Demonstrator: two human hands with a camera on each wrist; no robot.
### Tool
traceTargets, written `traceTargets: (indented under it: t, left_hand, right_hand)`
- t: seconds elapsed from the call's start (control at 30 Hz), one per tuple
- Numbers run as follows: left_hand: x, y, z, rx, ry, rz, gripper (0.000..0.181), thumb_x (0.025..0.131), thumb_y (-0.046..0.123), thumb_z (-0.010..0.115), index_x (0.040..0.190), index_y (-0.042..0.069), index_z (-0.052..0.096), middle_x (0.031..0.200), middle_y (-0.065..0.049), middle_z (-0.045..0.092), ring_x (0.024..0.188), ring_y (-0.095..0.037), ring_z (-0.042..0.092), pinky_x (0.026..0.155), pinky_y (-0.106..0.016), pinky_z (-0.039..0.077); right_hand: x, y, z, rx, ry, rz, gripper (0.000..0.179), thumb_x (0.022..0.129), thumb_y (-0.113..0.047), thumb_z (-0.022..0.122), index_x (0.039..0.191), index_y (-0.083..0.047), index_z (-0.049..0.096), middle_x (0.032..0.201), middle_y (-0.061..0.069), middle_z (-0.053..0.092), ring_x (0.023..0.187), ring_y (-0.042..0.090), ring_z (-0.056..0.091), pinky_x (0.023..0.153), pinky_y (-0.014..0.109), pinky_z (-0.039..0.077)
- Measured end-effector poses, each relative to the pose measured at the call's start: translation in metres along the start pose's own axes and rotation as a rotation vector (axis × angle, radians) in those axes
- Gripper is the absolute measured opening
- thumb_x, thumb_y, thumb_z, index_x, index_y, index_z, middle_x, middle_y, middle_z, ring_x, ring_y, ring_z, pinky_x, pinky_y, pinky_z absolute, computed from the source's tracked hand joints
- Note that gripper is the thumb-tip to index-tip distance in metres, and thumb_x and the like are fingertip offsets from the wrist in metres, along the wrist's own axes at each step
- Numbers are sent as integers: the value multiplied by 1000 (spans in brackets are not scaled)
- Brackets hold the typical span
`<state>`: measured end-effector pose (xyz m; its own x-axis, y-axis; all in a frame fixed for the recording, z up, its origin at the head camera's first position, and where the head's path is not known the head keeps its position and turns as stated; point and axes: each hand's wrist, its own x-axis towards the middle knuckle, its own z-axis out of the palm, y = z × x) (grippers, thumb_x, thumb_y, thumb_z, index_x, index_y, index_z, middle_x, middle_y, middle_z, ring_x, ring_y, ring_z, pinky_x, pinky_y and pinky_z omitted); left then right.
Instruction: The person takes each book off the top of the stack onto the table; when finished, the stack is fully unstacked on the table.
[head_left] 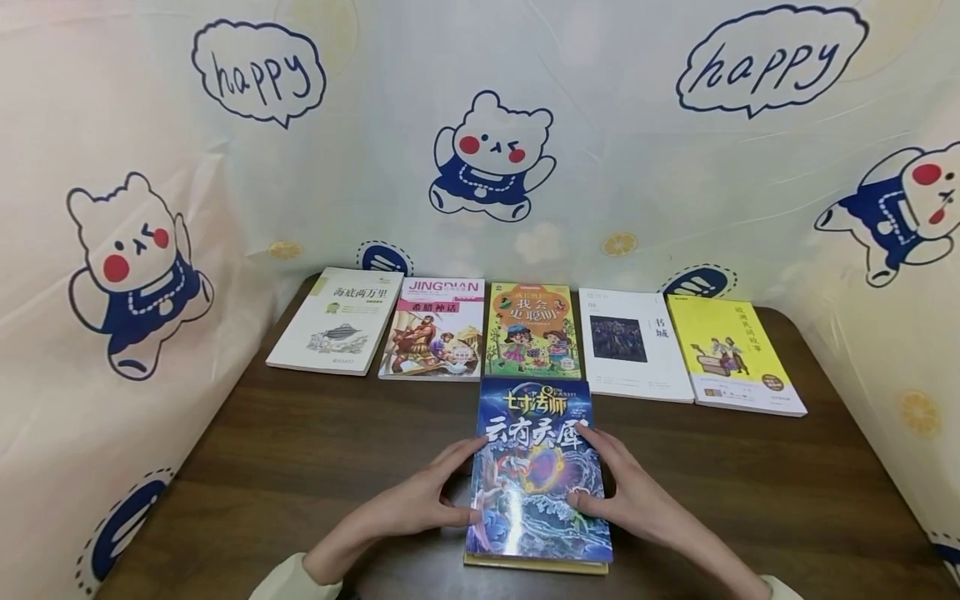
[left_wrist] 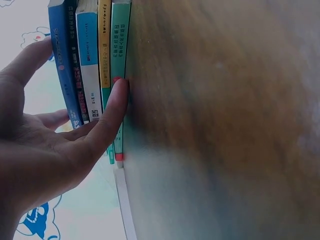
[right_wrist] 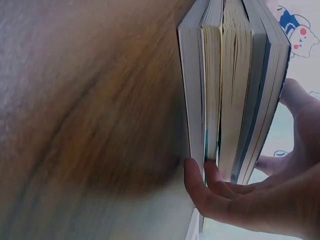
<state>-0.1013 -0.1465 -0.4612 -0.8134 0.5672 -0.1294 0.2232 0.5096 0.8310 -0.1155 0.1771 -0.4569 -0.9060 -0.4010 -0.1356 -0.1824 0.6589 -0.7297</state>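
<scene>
A stack of several books [left_wrist: 90, 45] lies on the table in front of me. Its top book [head_left: 536, 467] has a blue illustrated cover with large white characters. My left hand [head_left: 408, 502] holds the stack's left side, its fingers spread over the spines in the left wrist view. From the right, my right hand [head_left: 637, 500] grips the stack, thumb on the blue cover. The right wrist view shows its fingers touching the page edges [right_wrist: 235, 95] of the lower books. Most of the lower covers are hidden under the top book.
Behind the stack, books lie face up in a row: a pale one [head_left: 333, 321], a JINGDIAN book [head_left: 433, 329], an orange-green one [head_left: 531, 332], a white one [head_left: 636, 343] and a yellow one [head_left: 735, 354]. A patterned curtain [head_left: 375, 167] surrounds the brown table [head_left: 270, 442].
</scene>
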Motion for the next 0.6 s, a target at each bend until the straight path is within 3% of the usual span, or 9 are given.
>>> traceTargets:
  t: [0.37,0.6]
  left_hand:
    - [1,-3,1,-65,-1,-2,96,85,43,72,156,26,9,153,-13,25,129,-27,43,104,-54,34]
    - [-1,-4,1,-92,9,3,100,84,40,74,156,24,7,157,-10,18,125,-25,48,103,-50,37]
  right_hand:
    - [-1,2,-1,12,9,4,86,80,-48,73,151,-23,31,149,21,30,126,42,40,90,62,43]
    - [-5,9,-5,69,-1,23,84,82,-43,73,152,-24,29,150,22,30,130,46,35,94,65,38]
